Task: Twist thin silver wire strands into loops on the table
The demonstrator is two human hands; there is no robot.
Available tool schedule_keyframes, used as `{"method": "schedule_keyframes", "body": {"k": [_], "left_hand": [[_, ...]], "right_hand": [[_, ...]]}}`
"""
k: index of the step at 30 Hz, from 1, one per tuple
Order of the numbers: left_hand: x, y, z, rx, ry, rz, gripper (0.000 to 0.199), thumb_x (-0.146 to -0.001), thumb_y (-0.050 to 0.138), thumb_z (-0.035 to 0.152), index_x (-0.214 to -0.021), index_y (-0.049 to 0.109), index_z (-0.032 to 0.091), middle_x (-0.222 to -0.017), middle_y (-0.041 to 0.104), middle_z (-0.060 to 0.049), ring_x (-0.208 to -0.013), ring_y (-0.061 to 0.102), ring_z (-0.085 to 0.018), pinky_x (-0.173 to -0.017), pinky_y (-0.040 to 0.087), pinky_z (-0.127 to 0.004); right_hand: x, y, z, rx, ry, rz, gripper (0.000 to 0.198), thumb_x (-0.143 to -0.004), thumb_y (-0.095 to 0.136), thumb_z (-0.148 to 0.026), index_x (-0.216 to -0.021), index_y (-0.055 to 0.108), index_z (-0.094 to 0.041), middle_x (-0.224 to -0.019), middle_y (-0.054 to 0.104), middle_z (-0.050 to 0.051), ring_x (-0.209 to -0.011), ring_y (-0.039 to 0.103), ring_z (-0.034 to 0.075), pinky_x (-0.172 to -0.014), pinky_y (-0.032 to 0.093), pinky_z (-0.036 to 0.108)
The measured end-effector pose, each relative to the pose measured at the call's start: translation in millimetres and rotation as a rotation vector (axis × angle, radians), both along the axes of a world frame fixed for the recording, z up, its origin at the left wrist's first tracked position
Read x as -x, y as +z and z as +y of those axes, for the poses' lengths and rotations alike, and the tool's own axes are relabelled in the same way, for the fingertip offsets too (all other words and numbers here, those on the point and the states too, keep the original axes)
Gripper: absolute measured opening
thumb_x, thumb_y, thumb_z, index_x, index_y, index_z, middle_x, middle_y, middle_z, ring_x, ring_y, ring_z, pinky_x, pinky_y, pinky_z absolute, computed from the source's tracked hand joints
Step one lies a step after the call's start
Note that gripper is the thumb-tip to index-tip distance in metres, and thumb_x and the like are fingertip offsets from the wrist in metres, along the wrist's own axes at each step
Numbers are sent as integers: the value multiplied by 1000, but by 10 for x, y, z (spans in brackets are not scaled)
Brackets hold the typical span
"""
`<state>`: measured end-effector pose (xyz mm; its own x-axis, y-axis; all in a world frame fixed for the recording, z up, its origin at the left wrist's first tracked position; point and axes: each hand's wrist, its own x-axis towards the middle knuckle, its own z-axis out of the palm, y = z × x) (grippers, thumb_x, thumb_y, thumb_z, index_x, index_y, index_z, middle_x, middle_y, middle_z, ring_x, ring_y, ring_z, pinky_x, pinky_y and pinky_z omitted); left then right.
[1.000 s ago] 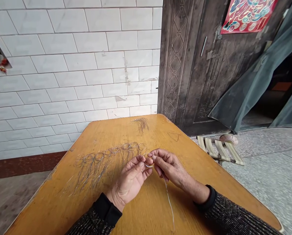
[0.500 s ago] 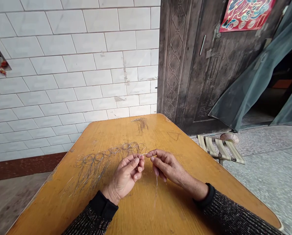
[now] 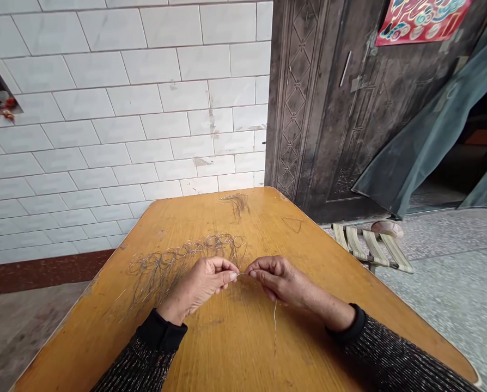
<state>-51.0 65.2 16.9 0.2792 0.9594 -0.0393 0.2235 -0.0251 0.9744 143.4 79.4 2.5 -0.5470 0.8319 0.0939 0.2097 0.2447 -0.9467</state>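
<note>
Both hands pinch one thin, light-coloured wire (image 3: 275, 326) above the wooden table (image 3: 235, 359). My left hand (image 3: 205, 286) is closed, its thumb and forefinger gripping the wire. A short stretch of wire crosses the small gap to my right hand (image 3: 278, 277), which is closed in a pinch as well. Below my right hand the free end hangs down toward the tabletop. Beyond and left of my left hand lies a row of looped thin wires (image 3: 178, 253) with long loose tails, partly hidden behind that hand.
A small bunch of wires (image 3: 237, 204) lies near the table's far edge, with a bent wire piece (image 3: 293, 223) to its right. A white tiled wall (image 3: 153, 109) stands behind. On the right are a dark door (image 3: 329, 109), a curtain (image 3: 423, 141) and a strapped folding stool (image 3: 370, 245).
My hands have come slightly lower. My left hand has turned, and the small curve of wire at its fingertips is now a short, straighter stretch. The hanging end has shifted right.
</note>
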Motion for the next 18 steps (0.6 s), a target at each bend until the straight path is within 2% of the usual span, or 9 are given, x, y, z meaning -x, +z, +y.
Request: {"method": "schedule_keyframes", "body": {"k": [4,7,10,14,18], "left_hand": [[-54,-62,-2,-171,-7,-60,18,-66,64,18,-84,60,15,-75,57,0,-66,51,-10,-61,40,-22],[-71,-93,-3,-466,85,89,14,-66,61,10,-78,61,18,-74,57,-1,-63,50,-11,-61,40,-24],[-62,-95,-24,-732,99,250,13,-73,56,10,-77,63,20,-74,58,-2,-63,50,-13,-61,38,-25],[-36,-66,-69,-841,78,400,14,-80,52,15,-84,64,22,-78,59,-4,-72,53,-16,-67,37,-26],[-18,-21,-87,-888,75,533,14,-82,50,16,-82,63,21,-75,58,-4,-68,53,-16,-63,36,-25]], "right_hand": [[25,39,6,22,-110,51,28,-79,47,-37,-80,58,-12,-36,42,-8,-28,28,3,-31,20,15],[28,73,2,67,-145,77,28,-78,47,-39,-80,56,-12,-33,41,-9,-25,27,3,-29,19,15],[17,77,7,98,-146,82,30,-77,47,-41,-82,56,-13,-33,41,-10,-23,26,4,-27,18,15],[5,66,20,102,-145,85,30,-77,47,-41,-81,55,-13,-33,42,-9,-23,26,4,-27,17,15],[-7,55,35,92,-131,84,27,-77,48,-39,-78,56,-13,-33,42,-9,-25,26,4,-29,19,16]]}}
